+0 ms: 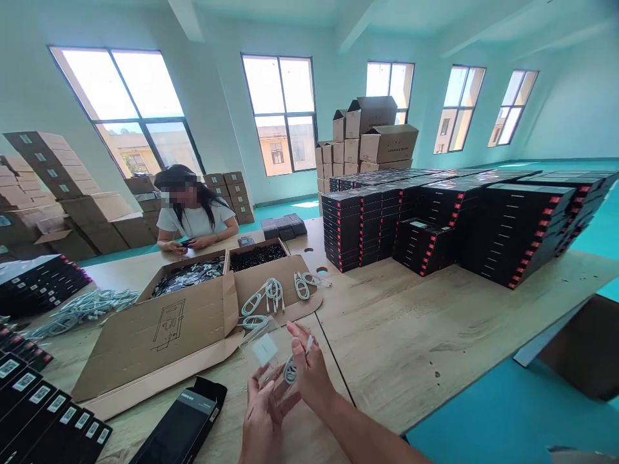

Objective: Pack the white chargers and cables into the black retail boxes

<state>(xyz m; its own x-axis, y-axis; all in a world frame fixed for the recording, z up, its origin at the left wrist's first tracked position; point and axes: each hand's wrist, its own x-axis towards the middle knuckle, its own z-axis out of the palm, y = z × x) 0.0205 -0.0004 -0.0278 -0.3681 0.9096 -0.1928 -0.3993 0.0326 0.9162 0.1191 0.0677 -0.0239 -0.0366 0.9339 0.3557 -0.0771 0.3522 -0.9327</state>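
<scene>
My left hand (261, 412) is closed around a clear plastic tray (279, 380), its fingers curled along the near side. A flat white square piece (265, 350) sits at the tray's far end. My right hand (312, 370) grips a coiled white cable (290, 372) at the tray, with one cable end standing up by the thumb. I cannot tell how far the coil sits inside the tray. Left of my hands lies a black box (181, 419) with its end flap raised.
More coiled white cables (271, 293) lie on a cardboard flap ahead. Beyond it, an open carton (188, 274) holds many small parts. A person (193, 206) sits across the table, handling a small dark item. Tall stacks of black boxes (377, 225) stand at the right.
</scene>
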